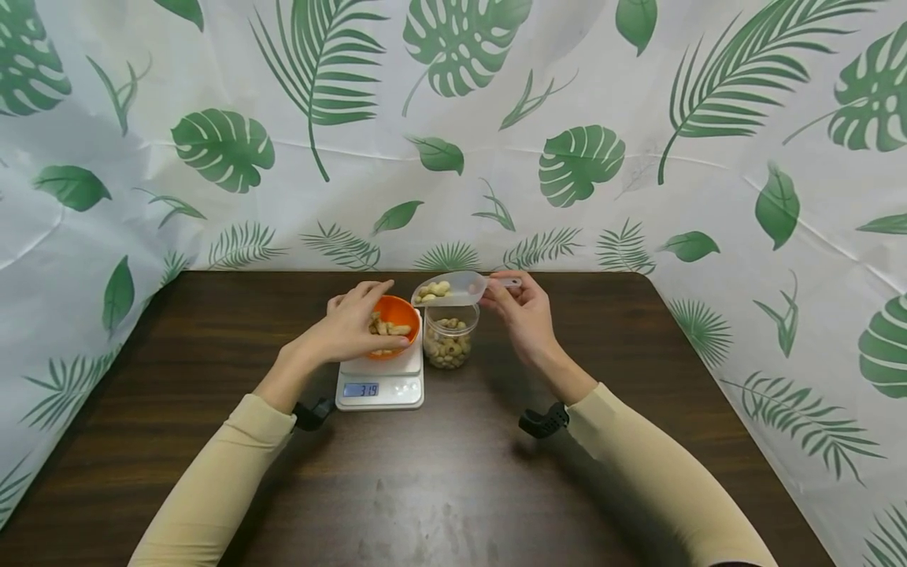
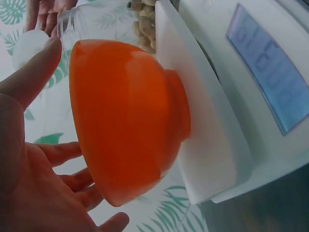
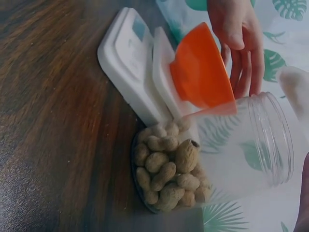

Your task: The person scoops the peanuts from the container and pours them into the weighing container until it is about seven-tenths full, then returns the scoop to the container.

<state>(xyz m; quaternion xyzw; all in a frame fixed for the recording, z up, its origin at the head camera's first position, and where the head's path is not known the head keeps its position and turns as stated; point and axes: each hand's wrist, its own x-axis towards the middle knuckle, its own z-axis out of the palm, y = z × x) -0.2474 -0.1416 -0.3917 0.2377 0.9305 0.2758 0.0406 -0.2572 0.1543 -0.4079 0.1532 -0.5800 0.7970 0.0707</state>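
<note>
My right hand [image 1: 524,315] grips the handle of a translucent plastic scoop [image 1: 468,290], which carries several peanuts [image 1: 434,291] in their shells. The scoop is held level above the mouth of a clear jar [image 1: 448,339], its tip close to the bowl's rim. My left hand [image 1: 343,324] spreads over the orange bowl [image 2: 120,121], thumb and fingertips around its rim and no finger curled on it. More peanuts lie inside that bowl, which stands on a white kitchen scale [image 1: 379,394]. The jar is partly filled with unshelled peanuts [image 3: 169,174].
The scale's lit display [image 1: 361,390] seems to read 319 and faces me. Scale and jar stand side by side on a dark wooden table [image 1: 453,472]. Behind the table hangs a white cloth [image 1: 496,181] with green leaf prints. Each wrist wears a black strap.
</note>
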